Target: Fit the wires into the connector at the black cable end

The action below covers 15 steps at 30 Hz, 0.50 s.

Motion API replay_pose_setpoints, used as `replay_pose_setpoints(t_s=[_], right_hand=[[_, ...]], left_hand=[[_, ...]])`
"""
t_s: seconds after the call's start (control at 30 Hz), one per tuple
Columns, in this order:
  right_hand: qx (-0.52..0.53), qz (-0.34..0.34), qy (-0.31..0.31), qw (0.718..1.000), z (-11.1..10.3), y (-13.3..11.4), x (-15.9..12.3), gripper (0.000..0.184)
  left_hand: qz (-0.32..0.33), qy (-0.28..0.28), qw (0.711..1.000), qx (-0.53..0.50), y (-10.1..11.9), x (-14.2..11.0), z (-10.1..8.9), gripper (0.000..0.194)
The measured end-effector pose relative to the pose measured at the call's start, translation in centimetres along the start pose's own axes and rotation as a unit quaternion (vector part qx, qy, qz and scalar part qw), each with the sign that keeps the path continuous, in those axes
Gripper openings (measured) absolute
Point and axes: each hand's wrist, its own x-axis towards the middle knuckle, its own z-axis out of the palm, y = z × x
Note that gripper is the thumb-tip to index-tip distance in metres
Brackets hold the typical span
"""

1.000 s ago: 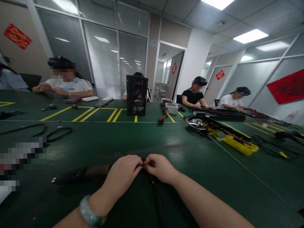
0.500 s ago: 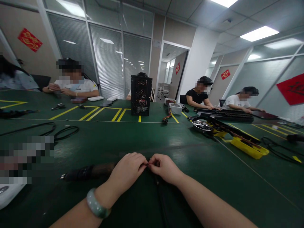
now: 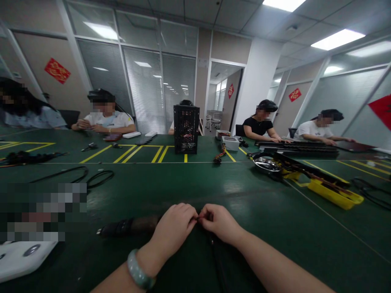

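My left hand (image 3: 175, 226) and my right hand (image 3: 220, 223) meet fingertip to fingertip low in the middle of the green table (image 3: 183, 183). Both are closed in a pinch on something small and dark between them, too small to name. A dark sleeved cable bundle (image 3: 128, 226) with a metal tip runs left from under my left hand. Another dark cable (image 3: 217, 260) runs toward me between my forearms. A pale green bangle (image 3: 139, 272) sits on my left wrist.
A black mesh computer case (image 3: 186, 129) stands mid-table past yellow floor-tape lines. Black cable loops (image 3: 91, 177) lie at left, a white device (image 3: 21, 258) at the near left. A yellow tray (image 3: 332, 191) with parts and a metal bowl (image 3: 265, 164) are at right. Several people sit along the far side.
My head has turned a little, so the whole scene has slid right and down. My hands keep the same pinch together and have barely moved on the table.
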Motion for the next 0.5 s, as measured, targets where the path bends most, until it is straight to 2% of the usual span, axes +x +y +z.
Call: replay_pose_setpoints(t_s=[0.33,0.5], right_hand=[[0.003,0.002,-0.003,1.000,0.01,0.25,0.26,0.006],[0.000,-0.004,-0.004,1.000,-0.22,-0.04,0.08,0.007]], left_hand=[[-0.038,-0.011,0.999,-0.003,0.36,0.09,-0.28,0.008],[-0.028,-0.008,1.000,-0.006,0.37,0.10,-0.31,0.006]])
